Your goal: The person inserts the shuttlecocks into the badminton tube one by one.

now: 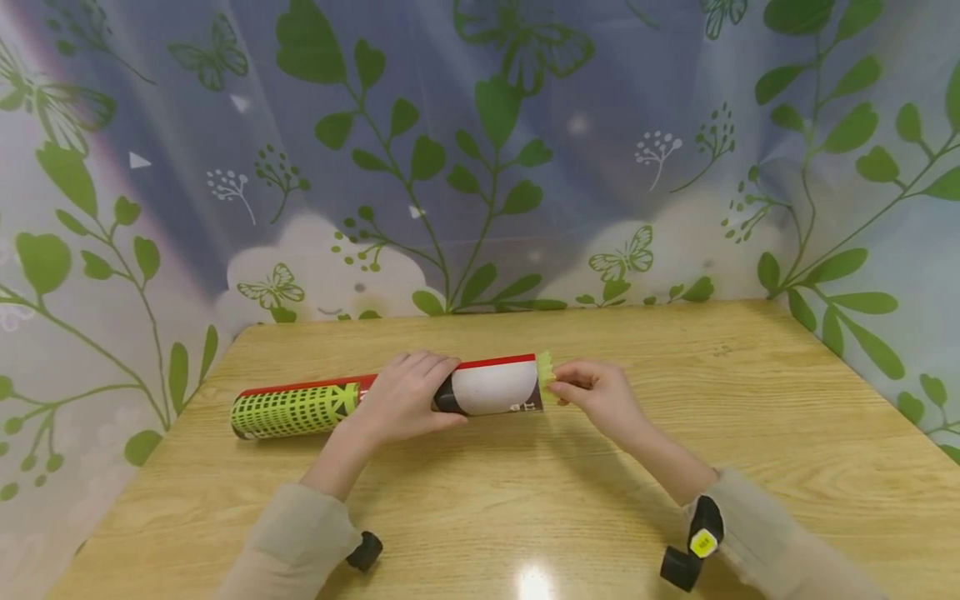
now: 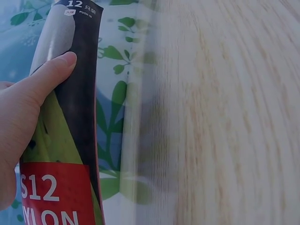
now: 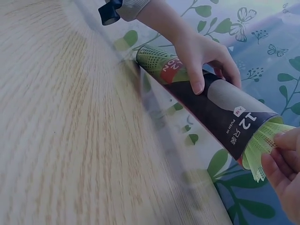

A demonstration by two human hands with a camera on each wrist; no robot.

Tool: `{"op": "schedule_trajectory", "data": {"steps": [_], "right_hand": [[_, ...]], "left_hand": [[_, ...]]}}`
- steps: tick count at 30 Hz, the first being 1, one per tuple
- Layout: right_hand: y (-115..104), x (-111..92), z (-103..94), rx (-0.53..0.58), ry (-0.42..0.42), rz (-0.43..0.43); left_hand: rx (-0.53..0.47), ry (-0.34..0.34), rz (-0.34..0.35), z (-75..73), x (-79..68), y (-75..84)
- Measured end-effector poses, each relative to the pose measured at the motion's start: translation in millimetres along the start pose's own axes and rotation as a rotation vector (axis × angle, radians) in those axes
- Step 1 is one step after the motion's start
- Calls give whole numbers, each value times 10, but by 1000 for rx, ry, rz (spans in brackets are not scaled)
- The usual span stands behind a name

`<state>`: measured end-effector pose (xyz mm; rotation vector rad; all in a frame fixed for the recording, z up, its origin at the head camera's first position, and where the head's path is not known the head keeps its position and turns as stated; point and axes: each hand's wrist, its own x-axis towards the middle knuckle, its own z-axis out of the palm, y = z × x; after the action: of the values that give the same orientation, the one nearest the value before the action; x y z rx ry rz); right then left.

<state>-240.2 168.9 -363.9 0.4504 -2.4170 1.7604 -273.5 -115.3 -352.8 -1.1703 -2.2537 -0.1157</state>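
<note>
A long cardboard shuttlecock tube (image 1: 495, 388), printed red, black, white and yellow-green, lies sideways, its left end angled slightly toward me. My left hand (image 1: 408, 392) grips it around the middle from above, with the thumb along the near side, as the left wrist view also shows. A yellow-green nylon shuttlecock (image 3: 257, 151) pokes skirt-first out of the tube's right end; the rest of it is hidden inside. The skirt's edge is pinched between the thumb and fingers of my right hand (image 1: 600, 398). "12" and "PUSH IN" are printed near that end.
Beneath is a light wood-grain table (image 1: 480, 508). A curtain (image 1: 480, 167) with green leaves and butterflies hangs along the back and sides. Black devices are strapped at both wrists, one by the right sleeve (image 1: 757, 525).
</note>
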Motion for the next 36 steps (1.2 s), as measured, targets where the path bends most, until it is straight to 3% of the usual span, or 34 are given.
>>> {"op": "schedule_trajectory", "data": {"steps": [8,21,36], "right_hand": [[-26,26,51,-10,30,-3],[-53,43,131,21,9,10],[-3,76,174,54,-40,9]], "left_hand": [[3,17,4,-9,16,-10],[6,6,-7,-34,25,10],[7,45,27,-6,6,14]]}}
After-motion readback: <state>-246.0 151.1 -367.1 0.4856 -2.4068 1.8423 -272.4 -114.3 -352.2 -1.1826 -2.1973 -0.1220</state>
